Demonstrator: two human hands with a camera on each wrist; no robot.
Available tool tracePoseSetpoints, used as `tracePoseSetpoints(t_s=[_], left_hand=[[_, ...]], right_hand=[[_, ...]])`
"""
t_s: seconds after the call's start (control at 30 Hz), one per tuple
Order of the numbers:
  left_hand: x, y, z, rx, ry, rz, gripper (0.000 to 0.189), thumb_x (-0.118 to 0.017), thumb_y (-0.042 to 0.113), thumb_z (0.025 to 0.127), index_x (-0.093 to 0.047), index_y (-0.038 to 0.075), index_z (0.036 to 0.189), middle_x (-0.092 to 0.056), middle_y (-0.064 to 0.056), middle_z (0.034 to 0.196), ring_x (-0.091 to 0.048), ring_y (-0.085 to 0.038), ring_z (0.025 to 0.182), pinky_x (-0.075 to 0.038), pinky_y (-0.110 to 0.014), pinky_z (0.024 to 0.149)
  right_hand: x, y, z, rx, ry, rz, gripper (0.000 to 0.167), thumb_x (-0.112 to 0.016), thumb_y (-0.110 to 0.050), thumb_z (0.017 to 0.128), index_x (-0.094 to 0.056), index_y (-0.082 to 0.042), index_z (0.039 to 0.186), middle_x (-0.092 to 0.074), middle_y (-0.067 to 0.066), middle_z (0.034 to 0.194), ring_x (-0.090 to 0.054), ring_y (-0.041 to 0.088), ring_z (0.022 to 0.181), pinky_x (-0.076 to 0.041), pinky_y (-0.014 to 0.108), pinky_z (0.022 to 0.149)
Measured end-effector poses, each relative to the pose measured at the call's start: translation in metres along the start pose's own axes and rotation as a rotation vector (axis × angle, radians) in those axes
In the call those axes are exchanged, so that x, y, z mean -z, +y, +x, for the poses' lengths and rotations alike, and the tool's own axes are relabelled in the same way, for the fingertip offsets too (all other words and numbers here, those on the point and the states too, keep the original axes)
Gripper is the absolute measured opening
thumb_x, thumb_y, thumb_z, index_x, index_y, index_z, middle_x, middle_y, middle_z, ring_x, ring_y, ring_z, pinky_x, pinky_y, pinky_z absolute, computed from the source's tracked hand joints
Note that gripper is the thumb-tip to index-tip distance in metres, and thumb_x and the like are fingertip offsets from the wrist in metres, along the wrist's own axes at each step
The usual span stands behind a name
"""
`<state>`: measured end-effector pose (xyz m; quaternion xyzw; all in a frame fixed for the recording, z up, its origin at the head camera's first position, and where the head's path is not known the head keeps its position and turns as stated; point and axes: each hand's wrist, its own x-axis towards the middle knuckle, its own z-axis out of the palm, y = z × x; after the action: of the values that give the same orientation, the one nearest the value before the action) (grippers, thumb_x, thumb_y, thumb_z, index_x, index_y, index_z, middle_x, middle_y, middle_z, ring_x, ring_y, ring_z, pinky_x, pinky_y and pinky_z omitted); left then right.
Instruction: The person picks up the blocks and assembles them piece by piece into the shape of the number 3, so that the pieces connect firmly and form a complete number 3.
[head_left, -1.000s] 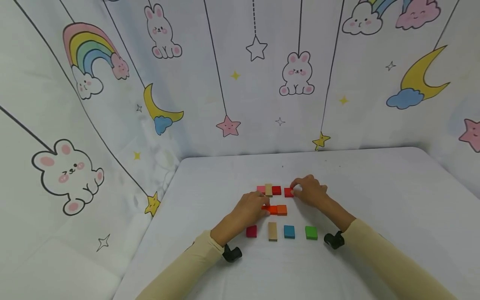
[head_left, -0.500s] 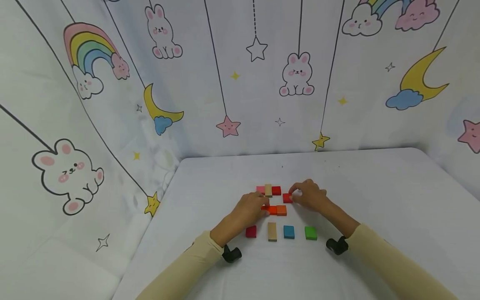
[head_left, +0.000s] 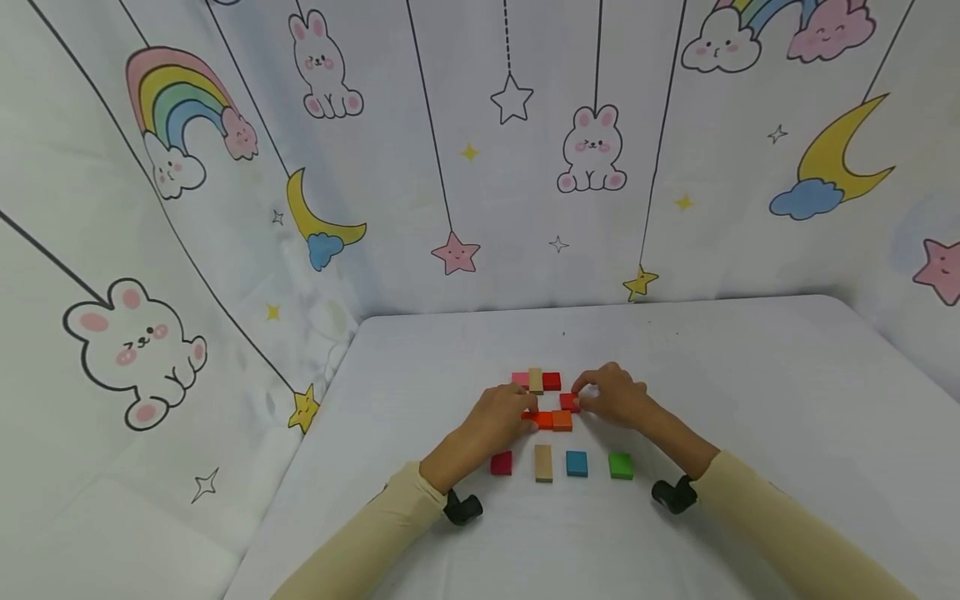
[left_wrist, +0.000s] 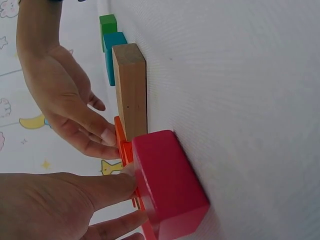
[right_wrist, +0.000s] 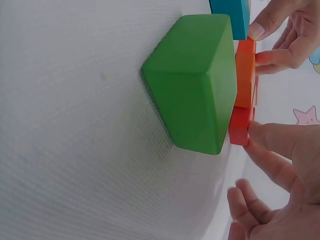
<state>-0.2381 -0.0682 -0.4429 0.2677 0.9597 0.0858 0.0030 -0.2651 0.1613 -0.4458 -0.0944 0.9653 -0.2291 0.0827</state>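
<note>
Both your hands are working low over the white table (head_left: 750, 375). Your right hand (head_left: 613, 396) is pinching a small red block (head_left: 567, 402) by its sides, and its other fingers are hanging loose. Your left hand (head_left: 495, 419) seems to be pinching a red-orange block (head_left: 545, 421), though it is hiding some of it. An orange block (head_left: 562, 421) is sitting against that one, on the side toward your right hand.

The red block is lying between your hands, just behind the orange block; whether they are touching, you can't tell. It is looking light, hard and smooth, so it may be slipping if you are pinching only a corner. Its flat sides are giving the best hold. It isn't looking easy to break.

Past your fingertips, a pink block (head_left: 519, 379), a far wooden block (head_left: 535, 381) and a dark red block (head_left: 552, 381) are leaving little room. Nearer your wrists, a crimson block (head_left: 501, 463), a near wooden block (head_left: 543, 463), a blue block (head_left: 577, 464) and a green block (head_left: 620, 466) are sitting apart. More room is stretching out right of your right hand, and the table's back edge is running well beyond both hands.
</note>
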Motion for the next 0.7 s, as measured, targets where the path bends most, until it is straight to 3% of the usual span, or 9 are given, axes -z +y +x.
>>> tracePoseSetpoints(t_s=[0.53,0.7], left_hand=[[0.0009,-0.0007,-0.0012,0.001,-0.006,-0.025,0.024,-0.079,0.029,0.097,-0.077,0.019,0.118,-0.072,-0.004,0.126,-0.065,-0.021,0.118,-0.053,-0.040,0.107],[-0.0003,-0.0016,-0.0003,-0.001,-0.003,-0.021,0.024,-0.079,0.029,0.096,-0.077,0.019,0.118,-0.073,-0.003,0.124,-0.066,-0.020,0.117,-0.053,-0.040,0.106]], right_hand=[[-0.0043,-0.0006,0.0037,0.025,-0.009,0.016,0.024,-0.077,-0.022,0.096,-0.076,-0.015,0.119,-0.058,0.026,0.130,-0.053,0.040,0.121,-0.048,0.074,0.093],[-0.0021,-0.0019,0.0011,0.038,-0.010,0.033,0.022,-0.075,-0.020,0.097,-0.076,-0.014,0.118,-0.058,0.025,0.129,-0.054,0.038,0.116,-0.050,0.069,0.091]])
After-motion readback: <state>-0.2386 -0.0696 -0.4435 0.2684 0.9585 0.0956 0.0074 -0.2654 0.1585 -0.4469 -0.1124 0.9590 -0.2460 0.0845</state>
